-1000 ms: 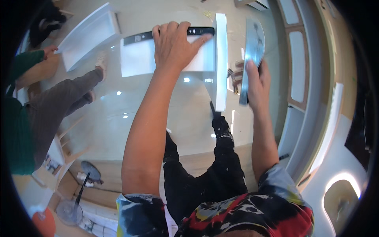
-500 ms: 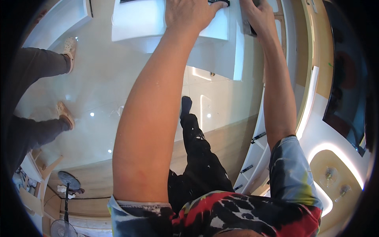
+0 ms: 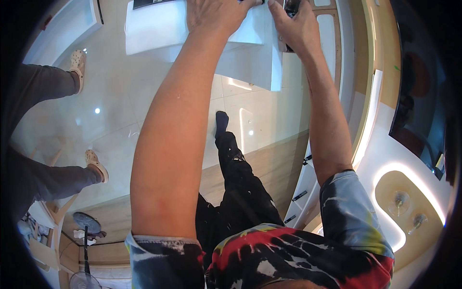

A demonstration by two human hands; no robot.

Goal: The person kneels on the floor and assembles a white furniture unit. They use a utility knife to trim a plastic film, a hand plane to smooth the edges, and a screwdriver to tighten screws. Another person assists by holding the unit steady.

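Observation:
At the top edge, my left hand (image 3: 214, 15) lies across a long black rail (image 3: 144, 3) on a white drawer-like box (image 3: 154, 36). Its thumb stretches right along the rail, while its other fingers are cut off by the frame. Close by on the right, my right hand (image 3: 298, 28) is closed around a dark object (image 3: 291, 7), mostly hidden by the hand and the upper edge. The right thumb points toward the left thumb, with a small gap between them.
Another person's trousered leg (image 3: 53, 79) and light clog (image 3: 78, 65) are on the left. A white open-fronted cabinet with black runners (image 3: 299, 196) stands right of my leg. A dark screen (image 3: 418, 106) hangs far right. A standing fan (image 3: 86, 222) is lower left.
My right hand has come nearer to my left thumb. The other person's lower foot has moved right across the floor. The whole view has shifted slightly.

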